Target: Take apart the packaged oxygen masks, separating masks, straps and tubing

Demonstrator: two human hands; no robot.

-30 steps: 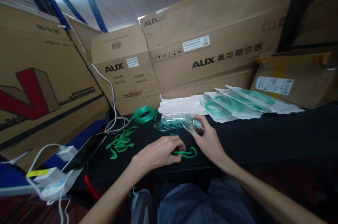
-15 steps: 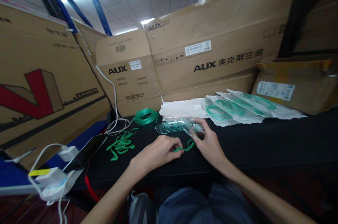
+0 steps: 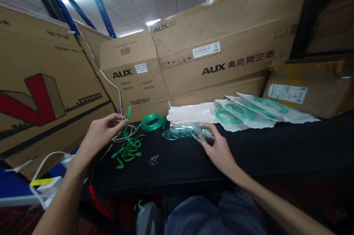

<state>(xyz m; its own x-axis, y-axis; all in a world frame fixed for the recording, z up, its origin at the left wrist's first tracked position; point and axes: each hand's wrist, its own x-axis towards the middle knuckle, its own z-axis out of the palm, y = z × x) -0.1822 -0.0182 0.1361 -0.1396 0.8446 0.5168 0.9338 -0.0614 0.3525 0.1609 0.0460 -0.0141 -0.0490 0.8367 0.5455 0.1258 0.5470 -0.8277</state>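
Observation:
My left hand [image 3: 101,131] is raised over the left part of the black table [image 3: 262,150] and pinches a green elastic strap [image 3: 127,118], which hangs down toward a pile of green straps [image 3: 127,150]. My right hand [image 3: 217,146] rests on the table with its fingers closed on a clear plastic mask [image 3: 203,131], the nearest of a row of clear masks [image 3: 177,132]. A small clear plastic piece [image 3: 153,160] lies alone on the table between my hands.
A coil of green tubing [image 3: 152,121] lies behind the straps. Sealed white packets with green tubing [image 3: 243,111] are spread at the back right. Large AUX cardboard boxes [image 3: 215,54] wall in the table. White cables and chargers [image 3: 52,183] lie at the left edge.
My left hand has lifted the green strap from the table's front middle and carried it left, above the strap pile. The small clear piece now shows where the hand was. My right hand stayed on the mask.

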